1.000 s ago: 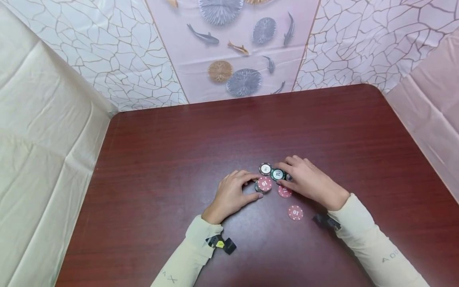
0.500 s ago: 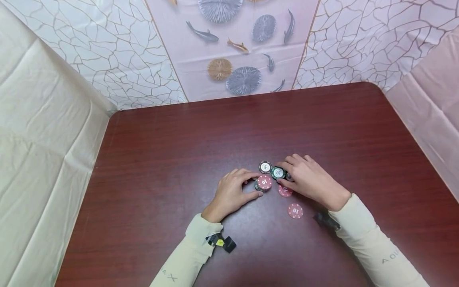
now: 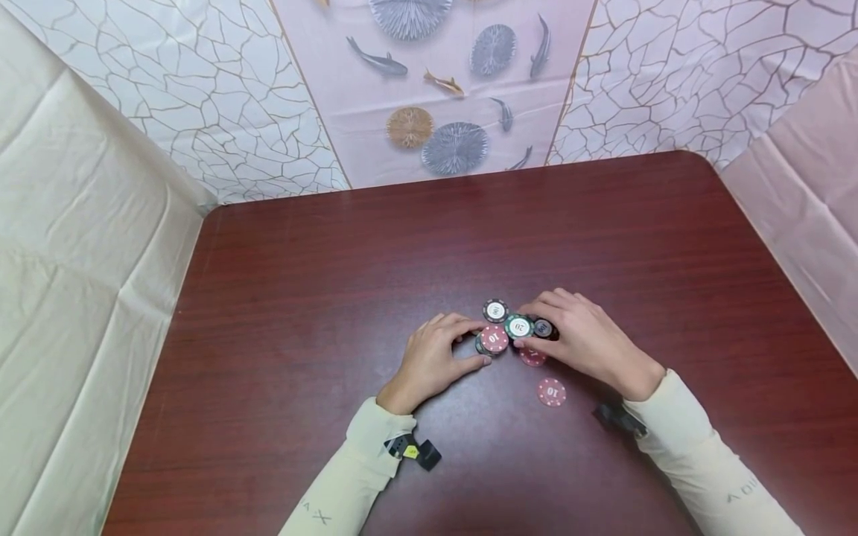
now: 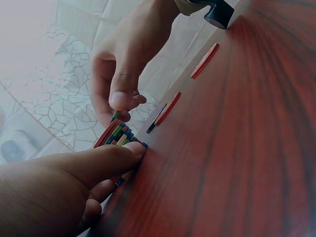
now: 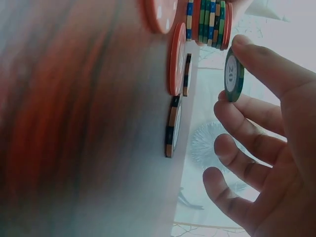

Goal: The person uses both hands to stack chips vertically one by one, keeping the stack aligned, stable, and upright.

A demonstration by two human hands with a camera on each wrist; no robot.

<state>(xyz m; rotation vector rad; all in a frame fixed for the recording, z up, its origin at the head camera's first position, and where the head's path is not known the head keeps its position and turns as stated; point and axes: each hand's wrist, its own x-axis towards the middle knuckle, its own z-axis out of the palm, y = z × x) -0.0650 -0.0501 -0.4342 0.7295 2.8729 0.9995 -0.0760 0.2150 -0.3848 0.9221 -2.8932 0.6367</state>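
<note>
My left hand (image 3: 432, 365) holds a stack of poker chips (image 5: 211, 22) between thumb and fingers, with a red 10 chip (image 3: 494, 339) on top. The stack stands on the table and mixes red, green, blue and black edges. Just right of it, my right hand (image 3: 590, 339) pinches a green 20 poker chip (image 5: 233, 76) between thumb and a fingertip, raised clear of the table in the right wrist view. The other right fingers are loosely spread. In the left wrist view, the left thumb (image 4: 131, 148) presses the stack's side.
A black 100 chip (image 3: 496, 310) lies beyond the stack, and another black chip (image 3: 544, 328) sits under the right hand's edge. Two red chips, one partly covered (image 3: 533, 357) and one nearer (image 3: 552, 392), lie flat on the brown table (image 3: 322, 283). Fabric walls border the table.
My right hand has shifted slightly right while keeping the green chip, and more of the black chip beside it shows. The left hand keeps its grip on the stack.
</note>
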